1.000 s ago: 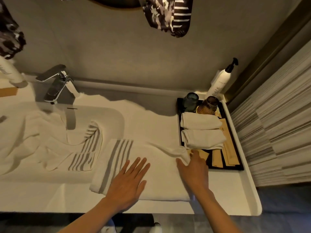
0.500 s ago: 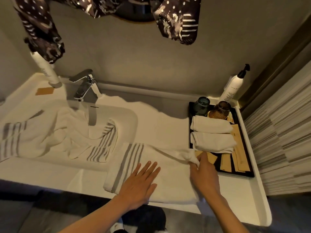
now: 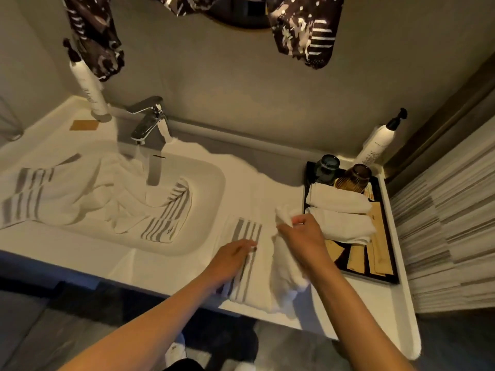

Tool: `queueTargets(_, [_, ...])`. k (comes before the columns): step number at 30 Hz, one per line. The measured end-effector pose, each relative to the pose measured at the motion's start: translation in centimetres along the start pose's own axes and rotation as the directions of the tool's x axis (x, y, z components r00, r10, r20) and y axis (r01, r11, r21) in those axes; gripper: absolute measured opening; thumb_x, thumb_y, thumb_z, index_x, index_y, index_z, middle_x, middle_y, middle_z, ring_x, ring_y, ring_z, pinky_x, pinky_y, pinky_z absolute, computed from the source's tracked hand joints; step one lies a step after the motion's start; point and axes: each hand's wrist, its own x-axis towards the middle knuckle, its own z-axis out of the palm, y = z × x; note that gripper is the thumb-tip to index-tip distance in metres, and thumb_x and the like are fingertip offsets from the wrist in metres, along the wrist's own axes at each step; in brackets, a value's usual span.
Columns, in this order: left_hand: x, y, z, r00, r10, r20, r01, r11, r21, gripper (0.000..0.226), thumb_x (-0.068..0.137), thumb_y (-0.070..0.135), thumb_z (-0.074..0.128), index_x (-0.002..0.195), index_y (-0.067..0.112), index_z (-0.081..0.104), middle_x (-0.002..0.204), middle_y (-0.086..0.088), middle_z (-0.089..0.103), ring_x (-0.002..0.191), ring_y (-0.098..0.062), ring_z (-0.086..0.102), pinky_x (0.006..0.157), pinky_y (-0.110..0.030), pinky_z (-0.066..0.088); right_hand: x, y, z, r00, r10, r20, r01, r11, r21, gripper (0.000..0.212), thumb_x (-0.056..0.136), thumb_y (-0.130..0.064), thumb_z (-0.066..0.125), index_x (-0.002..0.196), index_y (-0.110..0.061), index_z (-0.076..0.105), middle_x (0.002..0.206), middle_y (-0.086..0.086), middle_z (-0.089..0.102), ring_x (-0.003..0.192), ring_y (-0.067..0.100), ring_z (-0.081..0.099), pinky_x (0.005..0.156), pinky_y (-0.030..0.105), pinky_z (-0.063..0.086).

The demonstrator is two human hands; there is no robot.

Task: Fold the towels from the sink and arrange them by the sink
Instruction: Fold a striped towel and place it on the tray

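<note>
The striped towel (image 3: 257, 266) lay on the desk (image 3: 356, 303) beside the sink (image 3: 211, 236), long axis running away from the person. The left hand (image 3: 233, 259) pressed flat on its stripes; the right hand (image 3: 300, 236) pinched its lifted right edge, ready to fold leftward.

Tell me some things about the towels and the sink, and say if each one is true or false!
1. The right hand lifts an edge of the striped towel. True.
2. The left hand is in the sink. False: it presses the towel on the counter.
3. The sink is empty. False: crumpled towels lie in it.
4. Two rolled towels lie on the black tray. True.
</note>
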Motion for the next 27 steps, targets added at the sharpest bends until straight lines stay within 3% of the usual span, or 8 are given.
queueTargets(2, [0.4,1.1,-2.1,0.951,-0.279,-0.133,0.151,0.793,-0.590,0.036,0.101,0.035,0.042,0.106,0.012,0.070,0.090,-0.007,0.077,0.084,-0.019,0.071,0.076,-0.028,0.054,-0.5,-1.1,4.1,0.991,0.020,0.135,-0.031,0.996,0.080,0.024,0.085,-0.033,0.068,0.084,-0.012,0.058,0.078,0.004,0.064,0.073,0.019,0.061,0.066,0.030,0.045])
queueTargets(4, [0.4,0.8,-4.3,0.910,-0.396,-0.121,0.214,0.700,-0.681,0.041,0.101,0.041,0.045,0.099,0.009,0.071,0.084,-0.013,0.077,0.075,-0.022,0.072,0.071,-0.030,0.056,-1.1,-1.2,7.1,0.912,0.123,0.391,-0.211,0.959,0.191,0.028,0.094,-0.033,0.060,0.077,-0.011,0.063,0.076,0.006,0.067,0.075,0.024,0.063,0.073,0.033,0.049])
queueTargets(7, [-0.7,-0.1,-6.0,0.896,-0.362,-0.256,0.262,0.899,-0.351,0.035,0.094,0.039,0.060,0.118,0.013,0.061,0.099,-0.004,0.072,0.091,-0.022,0.068,0.078,-0.033,0.053,-1.9,1.3,7.3,0.930,-0.022,0.366,0.018,1.000,0.015,0.020,0.098,-0.023,0.051,0.092,-0.013,0.067,0.095,0.003,0.071,0.088,0.018,0.066,0.082,0.031,0.053])
queueTargets(9, [-1.6,-1.1,-5.8,0.895,-0.073,-0.439,0.128,0.987,0.097,0.041,0.094,0.031,0.059,0.130,0.015,0.050,0.114,0.001,0.062,0.103,-0.018,0.063,0.082,-0.031,0.049,-2.2,4.1,6.0,0.934,-0.273,0.232,0.325,0.918,-0.229,0.022,0.099,-0.020,0.046,0.103,-0.017,0.066,0.102,-0.004,0.068,0.093,0.011,0.062,0.081,0.020,0.045])
queueTargets(13, [-3.2,-3.6,-3.2,0.820,0.561,-0.114,-0.349,0.648,0.677,0.044,0.099,0.033,0.040,0.138,0.015,0.052,0.144,-0.005,0.051,0.130,-0.021,0.050,0.110,-0.038,0.038,-3.2,9.7,6.8,0.847,-0.389,0.361,0.530,0.665,-0.526,0.047,0.103,-0.036,0.028,0.141,-0.016,0.047,0.145,0.002,0.049,0.135,0.019,0.045,0.118,0.026,0.018])
queueTargets(18, [-4.8,-6.7,-3.5,0.880,0.422,0.218,-0.426,0.497,0.757,0.049,0.106,0.037,0.025,0.155,0.031,0.023,0.163,0.010,0.008,0.151,-0.009,0.002,0.124,-0.035,0.003,-3.9,13.3,7.7,0.790,-0.421,0.445,0.603,0.409,-0.685,0.055,0.103,-0.043,0.016,0.151,-0.021,0.033,0.159,0.001,0.028,0.148,0.022,0.025,0.116,0.045,0.015])
queueTargets(23, [-4.6,-7.5,-4.3,0.916,0.321,0.240,-0.364,0.418,0.832,0.053,0.106,0.037,0.020,0.157,0.034,0.005,0.164,0.014,-0.007,0.151,-0.007,-0.008,0.119,-0.037,-0.004,-2.5,12.8,7.5,0.770,-0.415,0.485,0.638,0.506,-0.580,0.054,0.103,-0.047,0.021,0.151,-0.026,0.031,0.160,-0.004,0.022,0.149,0.016,0.018,0.121,0.039,0.008])
queueTargets(27, [-3.6,-5.5,-4.8,0.931,0.286,0.228,-0.358,0.586,0.727,0.047,0.106,0.038,0.023,0.153,0.039,0.025,0.162,0.019,0.006,0.150,-0.003,-0.001,0.119,-0.032,-0.006,-2.3,11.9,4.7,0.937,-0.333,0.106,0.348,0.860,-0.372,0.048,0.097,-0.044,0.043,0.139,-0.021,0.046,0.145,0.001,0.047,0.134,0.021,0.044,0.109,0.032,0.037])
